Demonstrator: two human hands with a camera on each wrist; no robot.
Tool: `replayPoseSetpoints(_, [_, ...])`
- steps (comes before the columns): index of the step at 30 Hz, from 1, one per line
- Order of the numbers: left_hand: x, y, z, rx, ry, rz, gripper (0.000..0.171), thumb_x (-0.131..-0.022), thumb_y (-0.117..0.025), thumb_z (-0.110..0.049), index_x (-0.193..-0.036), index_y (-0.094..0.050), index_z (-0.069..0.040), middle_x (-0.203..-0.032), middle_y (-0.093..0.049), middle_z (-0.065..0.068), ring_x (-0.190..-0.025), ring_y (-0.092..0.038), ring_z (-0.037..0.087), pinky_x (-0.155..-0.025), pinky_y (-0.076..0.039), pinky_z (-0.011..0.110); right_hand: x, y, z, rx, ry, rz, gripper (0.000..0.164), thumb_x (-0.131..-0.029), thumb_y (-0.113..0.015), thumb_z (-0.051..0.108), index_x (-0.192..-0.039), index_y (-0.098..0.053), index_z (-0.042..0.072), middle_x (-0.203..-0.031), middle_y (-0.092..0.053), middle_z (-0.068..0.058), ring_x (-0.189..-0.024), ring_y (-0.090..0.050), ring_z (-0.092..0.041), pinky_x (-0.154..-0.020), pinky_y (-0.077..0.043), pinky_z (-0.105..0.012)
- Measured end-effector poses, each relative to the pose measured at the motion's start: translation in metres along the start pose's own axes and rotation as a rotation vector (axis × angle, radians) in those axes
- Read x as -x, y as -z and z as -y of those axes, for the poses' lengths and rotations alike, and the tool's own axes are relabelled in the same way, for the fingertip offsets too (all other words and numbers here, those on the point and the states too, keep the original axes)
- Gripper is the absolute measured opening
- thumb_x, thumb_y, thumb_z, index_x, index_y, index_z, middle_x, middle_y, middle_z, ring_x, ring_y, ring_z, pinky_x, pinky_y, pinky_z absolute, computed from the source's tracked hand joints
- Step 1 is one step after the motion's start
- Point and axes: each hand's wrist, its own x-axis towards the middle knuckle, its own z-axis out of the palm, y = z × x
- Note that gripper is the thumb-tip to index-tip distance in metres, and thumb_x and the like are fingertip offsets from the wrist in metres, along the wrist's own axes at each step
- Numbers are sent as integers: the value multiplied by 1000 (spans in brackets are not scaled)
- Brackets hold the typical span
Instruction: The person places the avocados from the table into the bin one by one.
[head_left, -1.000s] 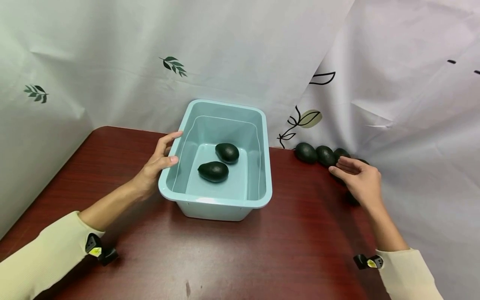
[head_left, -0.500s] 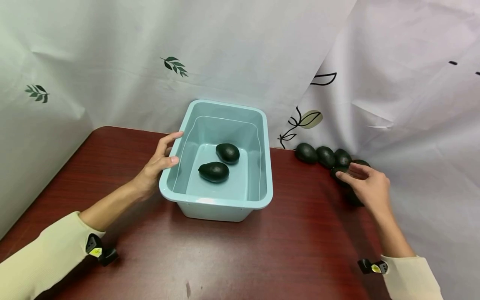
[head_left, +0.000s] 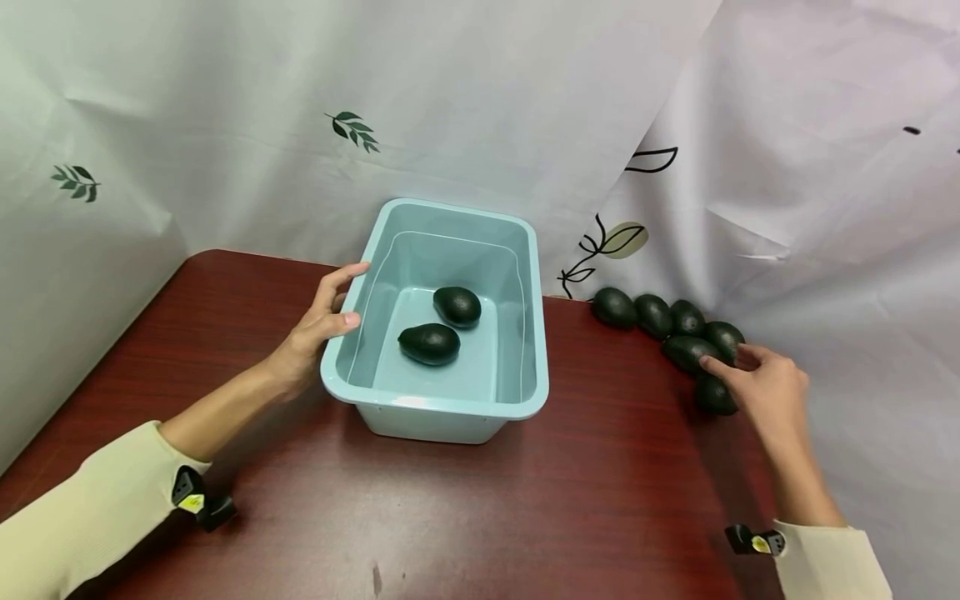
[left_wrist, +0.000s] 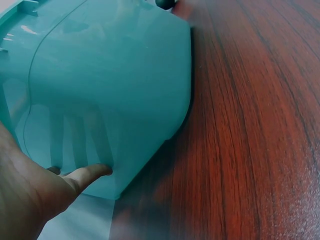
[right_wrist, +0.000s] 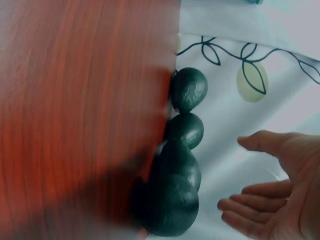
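The light blue plastic bin stands on the table holding two dark green avocados, one nearer and one farther back. At its left side, my left hand rests against it, thumb and index fingertip overlapping the rim. In the left wrist view, fingers touch the bin's outer wall. My right hand reaches to the cluster of avocados at the right, with its thumb tip near a lengthwise avocado and its fingertips beside another avocado. In the right wrist view, thumb and fingers stand apart with nothing between them.
More avocados run in a line along the back right table edge. A nearer avocado lies below the right hand's thumb. Hanging white cloth with leaf prints borders the dark red wooden table.
My right hand has moved right and toward me over the avocado cluster, uncovering more of the fruit. The left hand and the bin stay in place.
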Motion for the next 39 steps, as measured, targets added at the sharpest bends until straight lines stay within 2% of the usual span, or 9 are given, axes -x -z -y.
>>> replayPoseSetpoints(3, [0,-1,0,1,3,0,69,-104,-46,-26,-170,-30,-42,-158,-32,7,-137,-47,36,-98,-59,36,2,1,-7,33,-27,5,86,-108,-70,54,-158,-54,-14,-152,-61,-41,-150,-36,-69,-118,-40,-78])
replayPoseSetpoints(12, [1,0,-1,0,6,-8,70,-104,-46,-26,-170,-31,-43,-158,-33,6,-136,-47,33,-98,-59,35,3,2,-20,141,-103,26,88,-104,-74,57,-145,-61,-21,-148,-59,-45,-136,-50,-68,-102,-54,-73])
replayPoseSetpoints(14, [1,0,0,3,3,-6,70,-104,-46,-26,-170,-31,-43,-158,-33,6,-136,-48,31,-98,-59,35,2,1,-20,171,-123,46,77,-102,-75,59,-117,-73,-17,-113,-73,-43,-109,-62,-62,-87,-59,-64])
replayPoseSetpoints(15, [1,0,0,3,3,-5,70,-104,-46,-26,-170,-31,-43,-158,-33,6,-136,-48,31,-98,-59,35,1,0,-21,183,-135,60,73,-101,-75,60,-100,-73,-13,-92,-72,-36,-94,-64,-55,-78,-59,-59])
replayPoseSetpoints(17, [0,0,0,3,2,-4,70,-104,-46,-26,-170,-31,-43,-158,-33,6,-136,-48,31,-98,-59,34,1,-2,-22,201,-144,84,69,-100,-76,61,-71,-62,0,-62,-54,-15,-67,-54,-36,-60,-50,-46])
replayPoseSetpoints(19, [0,0,0,3,1,-3,70,-104,-45,-26,-170,-31,-43,-157,-33,6,-136,-48,31,-98,-58,34,0,-5,-25,206,-165,116,71,-99,-75,64,-61,-44,12,-56,-32,3,-59,-39,-21,-54,-38,-37])
replayPoseSetpoints(27, [0,0,0,4,0,0,70,-104,-45,-25,-169,-31,-43,-158,-33,7,-136,-48,32,-98,-59,34,-7,-8,-31,231,-216,167,80,-93,-71,82,-54,-48,15,-55,-39,4,-65,-44,-23,-59,-40,-36])
replayPoseSetpoints(31, [0,0,-1,2,1,1,69,-104,-45,-26,-170,-31,-43,-158,-32,7,-136,-47,34,-98,-59,35,-10,-11,-34,236,-203,161,81,-95,-68,83,-57,-53,13,-56,-42,3,-67,-46,-24,-60,-40,-37])
replayPoseSetpoints(39, [1,-1,-1,0,9,-2,69,-104,-45,-26,-169,-31,-43,-158,-32,6,-138,-46,35,-99,-58,35,-12,-9,-36,227,-196,195,77,-100,-64,79,-63,-48,14,-63,-39,2,-79,-46,-29,-63,-40,-37])
